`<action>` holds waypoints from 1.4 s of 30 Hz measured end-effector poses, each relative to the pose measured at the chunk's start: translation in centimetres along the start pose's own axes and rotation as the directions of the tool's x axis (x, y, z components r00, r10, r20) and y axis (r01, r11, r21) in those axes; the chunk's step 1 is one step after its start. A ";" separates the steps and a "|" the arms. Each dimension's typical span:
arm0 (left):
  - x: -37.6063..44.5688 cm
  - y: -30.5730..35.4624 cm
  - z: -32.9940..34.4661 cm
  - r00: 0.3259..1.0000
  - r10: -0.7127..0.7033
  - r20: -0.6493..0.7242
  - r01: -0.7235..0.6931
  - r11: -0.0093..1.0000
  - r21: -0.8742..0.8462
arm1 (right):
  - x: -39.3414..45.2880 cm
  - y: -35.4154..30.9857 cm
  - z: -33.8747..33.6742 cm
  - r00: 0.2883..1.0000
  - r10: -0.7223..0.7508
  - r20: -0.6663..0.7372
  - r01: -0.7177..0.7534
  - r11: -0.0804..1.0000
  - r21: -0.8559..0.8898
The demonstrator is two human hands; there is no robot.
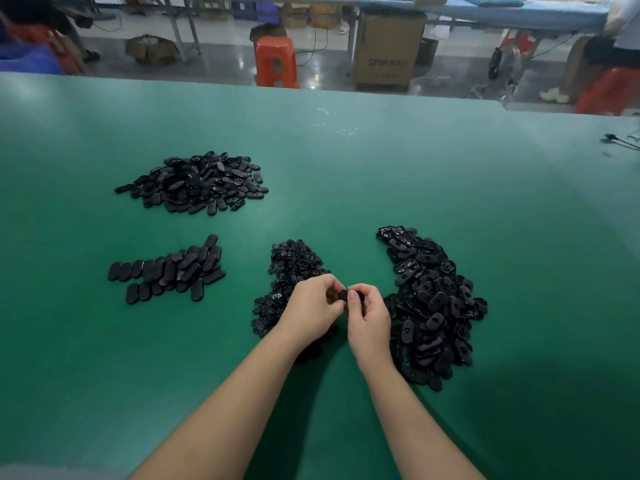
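Both forearms reach out over the green table (pixel 104 375) and the hands meet in the middle. The left hand (pixel 313 306) and the right hand (pixel 369 317) have curled fingers, and both pinch one small black part (pixel 344 295) between their fingertips, just above the table top. Whether it is one piece or two pressed together I cannot tell.

Under and just beyond the left hand lies a heap of small round pieces (pixel 294 265), which its wrist partly covers. Just beside the right hand, on its outer side, a large heap of oval shells (pixel 433 306) spreads both nearer and farther than the hands.

Well to the left of the left hand, rows of oval pieces (pixel 169 271) lie flat and side by side, some overlapping. Farther out on that side, well apart from both hands, sits a loose far heap (pixel 194 183) of similar dark ovals.

Beyond the table's far edge, an orange stool (pixel 275 60) and a cardboard box (pixel 388 46) stand on the floor.
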State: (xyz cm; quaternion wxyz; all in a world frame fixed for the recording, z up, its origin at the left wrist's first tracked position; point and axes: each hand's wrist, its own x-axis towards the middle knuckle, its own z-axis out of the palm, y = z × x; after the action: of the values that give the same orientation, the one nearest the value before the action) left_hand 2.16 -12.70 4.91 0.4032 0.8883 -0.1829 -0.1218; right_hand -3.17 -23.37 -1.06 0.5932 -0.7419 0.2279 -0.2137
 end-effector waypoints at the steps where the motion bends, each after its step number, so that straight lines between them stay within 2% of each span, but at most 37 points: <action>1: -0.1 -0.1 0.0 1.000 0.021 -0.014 -0.020 1.000 0.019 | 0.0 0.0 0.0 1.000 0.008 0.008 -0.007 1.000 -0.010; 5: -0.3 -0.2 0.2 0.985 0.162 -0.056 -0.152 0.978 0.144 | -0.2 -0.3 -0.1 1.000 0.019 0.007 -0.019 1.000 -0.002; 8: -0.6 -0.7 -0.2 0.958 0.270 -0.101 -0.230 0.927 0.297 | -0.4 -0.7 -0.1 0.997 0.067 0.028 -0.069 0.994 0.090; 11: -1.2 -2.4 -1.9 0.920 0.296 -0.258 -0.183 0.905 0.385 | -0.5 -1.0 -0.2 0.996 0.073 0.052 -0.079 0.989 0.125; 15: -1.8 -7.3 -6.9 0.857 0.077 -0.509 0.070 0.962 0.264 | -0.7 -1.1 -0.2 0.994 0.069 0.079 -0.075 0.995 0.070; 17: -2.4 -10.5 -10.0 0.764 -0.066 -0.642 0.229 0.958 0.173 | -0.7 -1.1 -0.1 0.994 0.072 0.078 -0.077 0.995 0.056; 20: -3.7 -15.0 -14.0 0.566 -0.251 -0.785 0.464 0.884 0.053 | -0.7 -1.0 0.0 0.995 0.068 0.073 -0.071 0.996 0.045; 22: -4.5 -17.1 -15.9 0.468 -0.362 -0.806 0.553 0.831 -0.052 | -0.7 -1.0 0.0 0.995 0.064 0.073 -0.066 0.997 0.031; 24: -5.1 -18.4 -17.0 0.421 -0.427 -0.800 0.592 0.798 -0.115 | -0.7 -0.9 0.0 0.996 0.056 0.071 -0.057 0.998 0.017; 27: -5.1 -19.2 -17.5 0.404 -0.476 -0.781 0.609 0.777 -0.158 | -0.7 -0.9 0.1 0.997 0.048 0.064 -0.048 0.999 0.003; 32: -4.1 -18.9 -17.8 0.453 -0.535 -0.714 0.557 0.795 -0.243 | -0.7 -0.9 0.1 0.997 0.037 0.061 -0.036 0.999 -0.017; 35: -4.0 -18.6 -17.4 0.470 -0.502 -0.726 0.493 0.831 -0.256 | -0.7 -0.9 0.1 0.997 0.037 0.063 -0.035 0.999 -0.023; 39: -4.6 -18.7 -16.8 0.432 -0.507 -0.746 0.471 0.832 -0.292 | -0.7 -0.9 0.1 0.997 0.035 0.066 -0.033 0.999 -0.026; 42: -5.0 -18.5 -16.5 0.456 -0.501 -0.736 0.455 0.842 -0.291 | -0.6 -0.8 0.2 0.997 0.031 0.068 -0.029 0.999 -0.037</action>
State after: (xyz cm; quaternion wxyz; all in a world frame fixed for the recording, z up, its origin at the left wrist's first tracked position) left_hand 7.89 11.73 1.81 0.4132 0.8519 0.2735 0.1693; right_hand -3.50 -22.69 -0.29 0.5904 -0.7558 0.2225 -0.1753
